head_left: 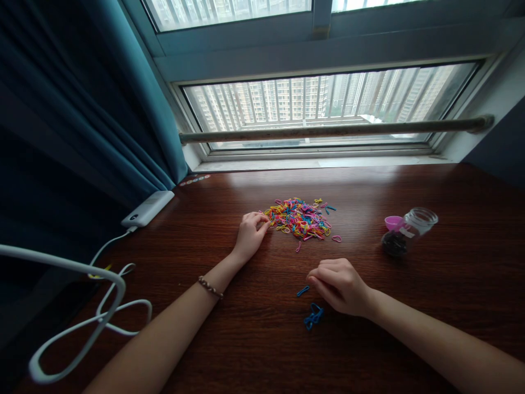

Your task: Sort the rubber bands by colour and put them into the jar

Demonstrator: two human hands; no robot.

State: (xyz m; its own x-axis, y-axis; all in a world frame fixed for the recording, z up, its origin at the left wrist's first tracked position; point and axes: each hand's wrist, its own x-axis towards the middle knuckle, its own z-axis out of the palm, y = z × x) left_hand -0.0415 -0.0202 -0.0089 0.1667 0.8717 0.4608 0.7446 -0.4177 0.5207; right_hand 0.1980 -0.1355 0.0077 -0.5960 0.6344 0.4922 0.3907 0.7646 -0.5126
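A loose pile of small multicoloured bands [301, 219] lies on the brown wooden table. My left hand [251, 234] touches the pile's left edge, thumb and fingers pinched together; what is between the fingertips is too small to make out. Nearer to me, my right hand [341, 285] is closed above the table, its fingertips pressed together, with anything in them hidden. Just left of it lies a single blue band [302, 291], and below that a small cluster of blue bands [314, 316].
At the right, a clear jar [418, 221] with dark contents leans beside a pink cup [392, 222]. A white power bank [148, 209] with a looping white cable [118, 290] is on the left, by the blue curtain [135, 109]. The window is behind the table.
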